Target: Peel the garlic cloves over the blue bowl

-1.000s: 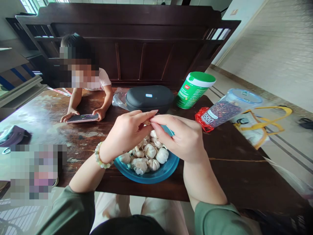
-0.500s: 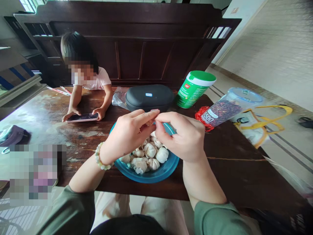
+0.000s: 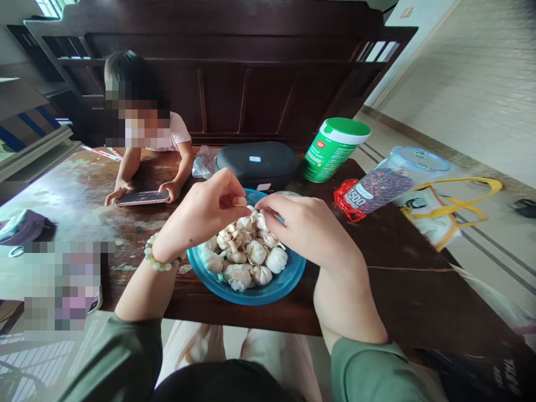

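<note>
My left hand point(image 3: 213, 204), with a beaded bracelet point(image 3: 161, 254) at the wrist, is closed over the far left part of a blue bowl point(image 3: 247, 296). A pale garlic clove point(image 3: 239, 201) shows between its thumb and fingers. My right hand point(image 3: 314, 226) is over the bowl's far right side, fingers curled and thumb tucked under them; anything at its fingertips is hidden. Several whole garlic bulbs point(image 3: 256, 253) fill the bowl, with a partly opened bulb point(image 3: 229, 239) on the left among them.
Behind the bowl sit a black case point(image 3: 255, 159) and a green canister point(image 3: 333, 151). A clear jar point(image 3: 379, 187) leans at the right, near a yellow-handled bag point(image 3: 435, 218). Across the table a person point(image 3: 180, 134) holds a phone point(image 3: 142, 197). A cap point(image 3: 29, 226) lies at left.
My hands have moved apart from being together above the bowl. The left has shifted left with the garlic clove, and the right has turned downward. More garlic shows between them.
</note>
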The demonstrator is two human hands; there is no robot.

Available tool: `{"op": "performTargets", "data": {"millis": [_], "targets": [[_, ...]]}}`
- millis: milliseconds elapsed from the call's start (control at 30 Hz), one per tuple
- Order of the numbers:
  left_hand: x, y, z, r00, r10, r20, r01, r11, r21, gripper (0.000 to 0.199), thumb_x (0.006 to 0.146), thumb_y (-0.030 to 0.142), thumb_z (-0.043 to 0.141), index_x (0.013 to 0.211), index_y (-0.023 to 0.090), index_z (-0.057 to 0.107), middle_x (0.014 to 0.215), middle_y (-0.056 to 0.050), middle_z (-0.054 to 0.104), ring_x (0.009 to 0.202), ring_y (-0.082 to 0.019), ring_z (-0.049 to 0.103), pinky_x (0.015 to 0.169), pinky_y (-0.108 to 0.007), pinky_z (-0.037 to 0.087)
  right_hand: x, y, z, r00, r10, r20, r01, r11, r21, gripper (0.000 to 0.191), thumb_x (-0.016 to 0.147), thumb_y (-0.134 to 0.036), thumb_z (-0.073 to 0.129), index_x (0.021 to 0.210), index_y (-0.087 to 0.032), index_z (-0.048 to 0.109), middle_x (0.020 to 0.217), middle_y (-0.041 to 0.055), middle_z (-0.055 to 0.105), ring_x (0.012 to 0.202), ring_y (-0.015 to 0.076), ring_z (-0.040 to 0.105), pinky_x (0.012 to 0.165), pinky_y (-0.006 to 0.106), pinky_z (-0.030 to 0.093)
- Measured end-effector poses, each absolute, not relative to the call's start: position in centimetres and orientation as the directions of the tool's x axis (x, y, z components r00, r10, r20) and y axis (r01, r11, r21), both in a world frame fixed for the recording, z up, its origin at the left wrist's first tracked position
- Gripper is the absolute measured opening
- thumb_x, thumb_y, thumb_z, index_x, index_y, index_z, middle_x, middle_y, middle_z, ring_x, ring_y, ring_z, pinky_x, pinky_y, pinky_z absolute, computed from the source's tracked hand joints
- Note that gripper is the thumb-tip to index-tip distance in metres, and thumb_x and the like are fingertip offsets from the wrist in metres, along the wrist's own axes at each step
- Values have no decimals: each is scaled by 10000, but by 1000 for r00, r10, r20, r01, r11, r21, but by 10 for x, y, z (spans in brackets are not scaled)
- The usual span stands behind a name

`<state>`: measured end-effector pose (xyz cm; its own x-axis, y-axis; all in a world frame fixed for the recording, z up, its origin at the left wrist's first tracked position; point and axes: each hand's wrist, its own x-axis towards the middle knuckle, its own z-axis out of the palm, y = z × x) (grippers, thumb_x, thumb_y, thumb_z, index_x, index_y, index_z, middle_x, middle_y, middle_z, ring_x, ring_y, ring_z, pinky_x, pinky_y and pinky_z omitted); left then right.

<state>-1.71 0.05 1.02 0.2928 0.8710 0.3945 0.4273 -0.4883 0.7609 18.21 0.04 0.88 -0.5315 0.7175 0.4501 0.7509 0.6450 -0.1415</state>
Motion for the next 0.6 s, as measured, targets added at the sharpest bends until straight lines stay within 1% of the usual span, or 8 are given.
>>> {"op": "performTargets", "data": {"millis": [167, 300, 467, 600], "targets": [[-9, -8, 11, 304, 840, 449, 554, -539, 634, 200, 767, 298, 671, 821, 172, 525, 726, 23, 623, 619, -94, 568, 569, -198, 429, 179, -10, 11, -471, 627, 620, 641, 727, -248, 133, 867, -120, 539, 832, -180, 653, 774, 13, 708, 638, 129, 624, 614, 236, 434], [-6, -10, 12, 323, 811, 487, 648, -565, 511, 149, 779, 268, 643, 806, 170, 535, 706, 27, 620, 609, -90, 553, 568, -196, 398, 180, -12, 12, -482, 599, 640, 573, 768, -287, 107, 872, -129, 557, 832, -165, 650, 772, 19, 698, 653, 127, 622, 638, 236, 456], [-2, -7, 13, 314, 814, 490, 685, -551, 477, 124, 770, 247, 639, 788, 167, 546, 681, 35, 613, 580, -82, 521, 550, -196, 370, 179, -6, 10, -461, 605, 650, 548, 770, -328, 117, 886, -137, 559, 863, -166, 670, 813, 27, 717, 691, 132, 645, 673, 239, 479], [2, -6, 12, 266, 827, 495, 706, -517, 484, 103, 755, 215, 629, 740, 167, 539, 625, 47, 590, 538, -75, 488, 535, -195, 349, 180, -3, 9, -466, 597, 653, 538, 777, -327, 136, 891, -131, 553, 862, -173, 679, 837, 28, 730, 716, 135, 664, 678, 236, 490]]}}
